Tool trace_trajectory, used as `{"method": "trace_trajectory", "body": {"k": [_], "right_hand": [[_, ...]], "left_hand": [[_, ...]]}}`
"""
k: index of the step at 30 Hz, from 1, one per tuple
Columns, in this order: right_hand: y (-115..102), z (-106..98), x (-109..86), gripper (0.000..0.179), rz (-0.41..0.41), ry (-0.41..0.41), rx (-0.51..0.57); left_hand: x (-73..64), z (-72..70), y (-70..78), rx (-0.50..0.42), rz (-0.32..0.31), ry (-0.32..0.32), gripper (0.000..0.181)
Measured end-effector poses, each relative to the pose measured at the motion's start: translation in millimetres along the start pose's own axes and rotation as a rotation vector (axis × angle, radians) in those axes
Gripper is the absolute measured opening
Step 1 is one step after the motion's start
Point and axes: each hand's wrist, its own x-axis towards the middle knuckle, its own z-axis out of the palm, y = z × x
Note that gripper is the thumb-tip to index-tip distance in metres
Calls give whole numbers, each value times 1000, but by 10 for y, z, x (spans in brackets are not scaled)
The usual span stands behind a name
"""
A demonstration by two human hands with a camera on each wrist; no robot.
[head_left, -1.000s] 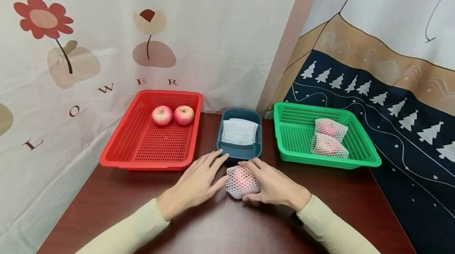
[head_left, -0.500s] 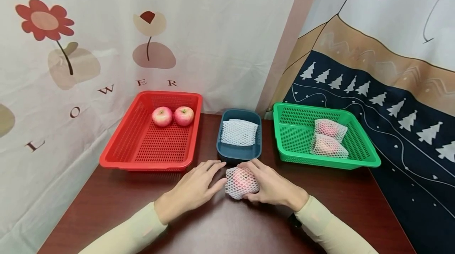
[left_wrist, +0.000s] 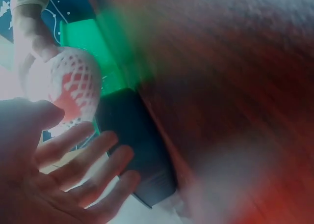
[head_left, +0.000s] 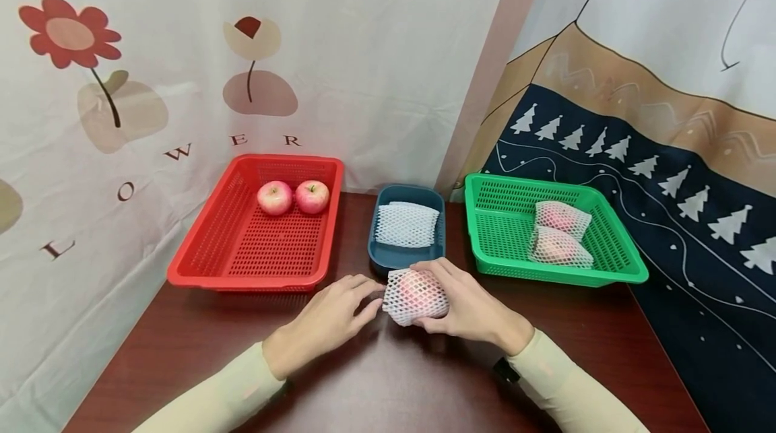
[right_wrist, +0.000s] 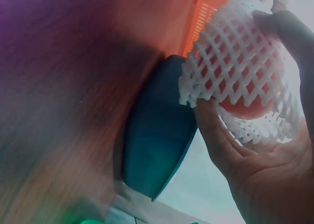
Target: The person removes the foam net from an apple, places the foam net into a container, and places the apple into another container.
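Note:
My right hand [head_left: 469,302] grips an apple in a white foam net [head_left: 415,295], thumb on the near side and fingers over the far side. Red skin shows through the mesh in the right wrist view, where the net's open end [right_wrist: 260,128] faces the palm. The netted apple is held just in front of the small blue bin [head_left: 397,259]. At its left side is my left hand [head_left: 327,315], holding nothing. Its fingers [left_wrist: 105,148] are loosely bent and spread in the left wrist view, with the thumb tip close to the net.
White foam nets [head_left: 406,224] lie stacked in the blue bin. To the left stands a red basket [head_left: 254,281] with two bare apples [head_left: 294,197]. A green basket [head_left: 491,261] on the right bears two netted apples [head_left: 560,234]. A printed curtain [head_left: 376,69] hangs behind the table [head_left: 388,386].
The left hand has drawn back from over the net's top to its left side. The right hand has raised the netted apple slightly and tilted it.

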Motion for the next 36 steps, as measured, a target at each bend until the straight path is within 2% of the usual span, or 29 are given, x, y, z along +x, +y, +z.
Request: {"method": "trace_trajectory", "body": {"k": [3,10,16,19,25,31,36], "right_hand": [[-5,-17,11,89,11,17,22],[-15,-34,33,89,17,56,27],[-25,-37,65,88,-12,82,29],[-37,-34,79,89,-18,83,28],[-79,-32,111,96,-7,70,63],[-129,-15,155,107,-12,68,107],[-147,5,187,115,-25,92,105]], "left_hand": [[10,-2,-13,-55,17,43,31],[56,-53,-15,-280,76,166,45],[121,-70,-1,-355,157,212,58],[159,-68,23,-380,203,218,62],[220,-81,79,-402,237,197,68],[256,-83,107,-399,252,168,72],[263,-101,122,-386,238,137,73]]}}
